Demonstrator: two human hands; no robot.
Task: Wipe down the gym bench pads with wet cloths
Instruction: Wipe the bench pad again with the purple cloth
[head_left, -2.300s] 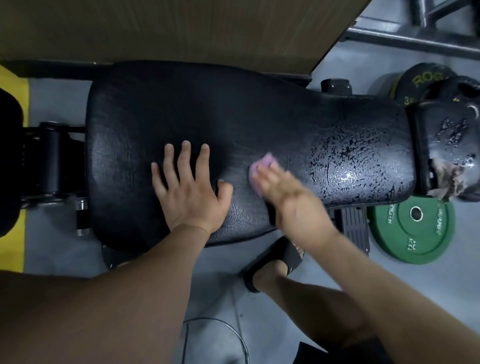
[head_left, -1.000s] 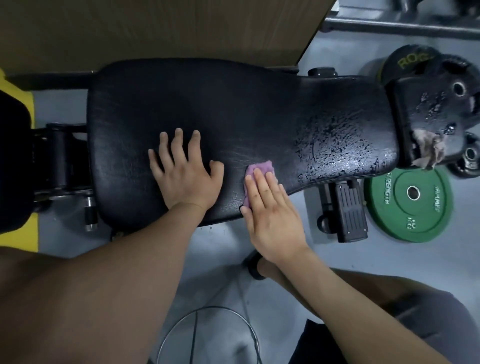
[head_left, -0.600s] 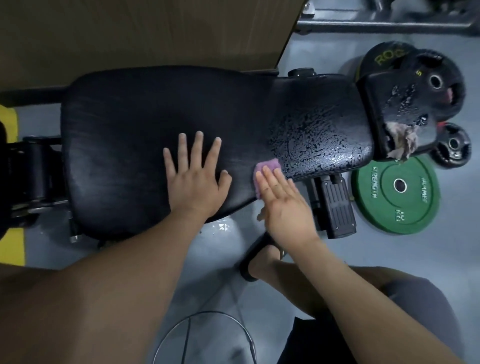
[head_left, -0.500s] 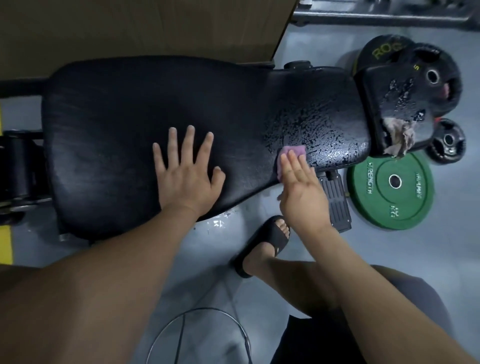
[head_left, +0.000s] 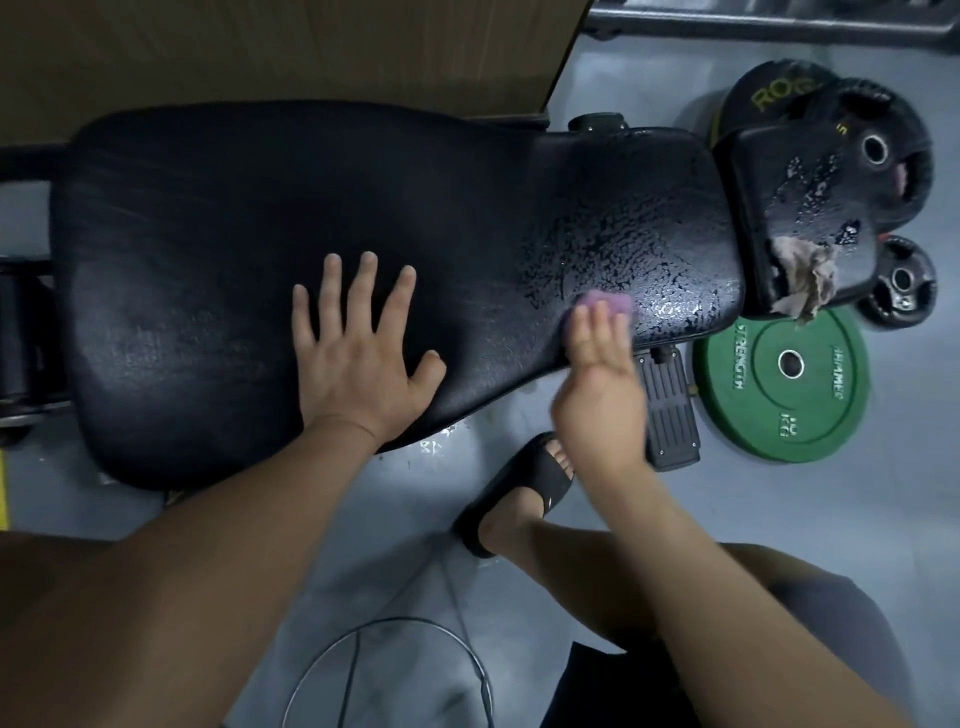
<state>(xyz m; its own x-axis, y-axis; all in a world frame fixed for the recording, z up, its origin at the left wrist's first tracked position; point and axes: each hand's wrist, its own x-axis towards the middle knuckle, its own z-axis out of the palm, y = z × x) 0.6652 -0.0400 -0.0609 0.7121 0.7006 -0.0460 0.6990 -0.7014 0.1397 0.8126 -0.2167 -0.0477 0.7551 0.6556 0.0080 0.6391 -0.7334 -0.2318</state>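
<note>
A long black bench pad (head_left: 218, 218) lies across the view, its right end cracked and shiny with wet. My left hand (head_left: 358, 353) rests flat on its middle, fingers spread. My right hand (head_left: 597, 374), blurred by motion, presses a small pink cloth (head_left: 608, 301) with straight fingers onto the pad near its front right edge. A smaller black pad (head_left: 789, 197) sits just right of the big one, with torn covering and a crumpled beige cloth (head_left: 802, 278) on its front corner.
A green weight plate (head_left: 779, 374) lies on the grey floor at the right, black plates (head_left: 883, 156) behind it. A black foot pedal (head_left: 670, 410) sticks out under the pad. My sandalled foot (head_left: 524, 488) stands below. A wooden panel (head_left: 260, 47) borders the back.
My right hand has slid the pink cloth rightward along the pad's front edge onto the cracked end. My left hand stayed flat on the pad's middle.
</note>
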